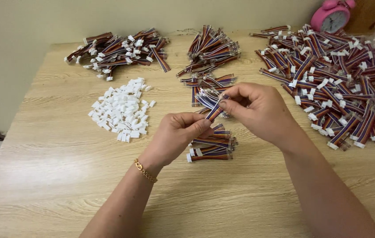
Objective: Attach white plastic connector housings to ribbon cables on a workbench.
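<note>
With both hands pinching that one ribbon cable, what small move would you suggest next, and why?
Probably seat a housing: the left hand and right hand pinch one ribbon cable, and the loose white connector housings lie left, with finished-looking cables below.

No packages, labels, signs or screens in view; nothing of that kind near the fingers or on the worktop [55, 176].

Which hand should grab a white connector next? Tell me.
Left, probably. The left hand is nearer the white connectors; the right hand pinches the cable farther away, though both hold it.
</note>
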